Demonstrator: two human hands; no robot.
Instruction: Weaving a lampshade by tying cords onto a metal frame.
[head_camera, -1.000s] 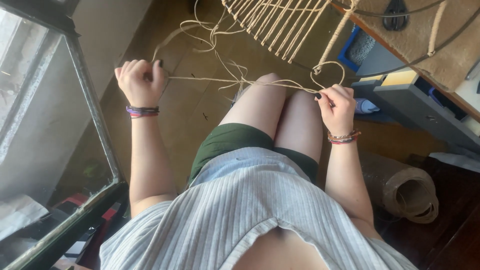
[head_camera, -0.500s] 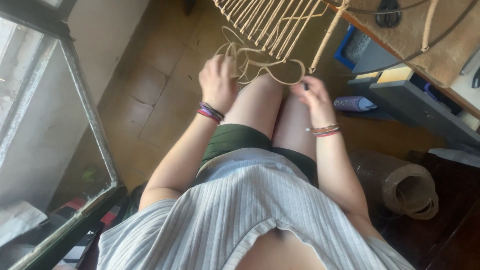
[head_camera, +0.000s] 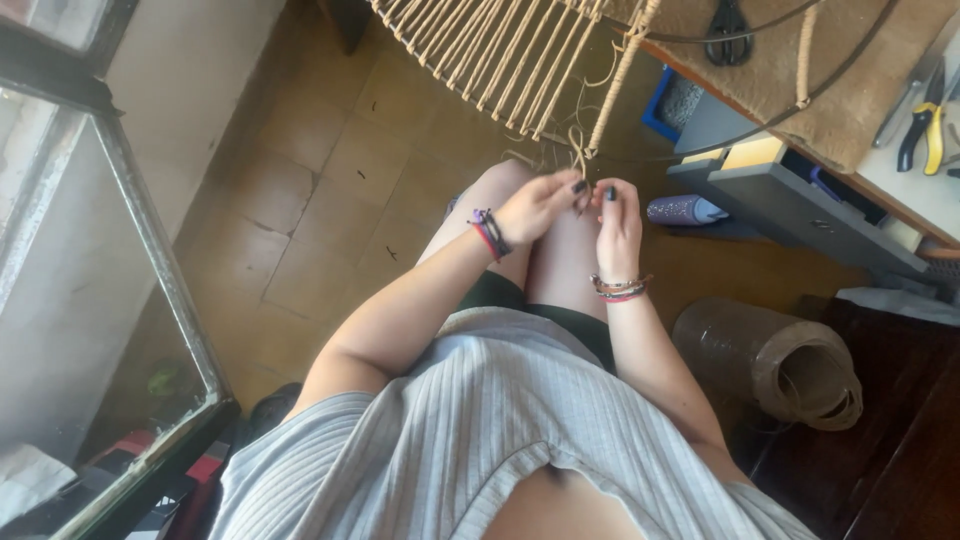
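My left hand and my right hand meet above my knees, fingertips pinching a thin tan cord. The cord runs up to the wrapped rim of a woven frame with many parallel cord strands that hangs over my lap. Both wrists wear bracelets. The cord's end is hidden between my fingers.
A wooden table at the upper right carries black scissors and yellow-handled pliers. A grey drawer unit stands under it, with a small purple bottle on the floor. A brown roll lies to my right. A glass door stands left.
My hands were wide apart pulling the cord taut; they have come together at the frame's rim, and the loose loops of cord have been drawn in.
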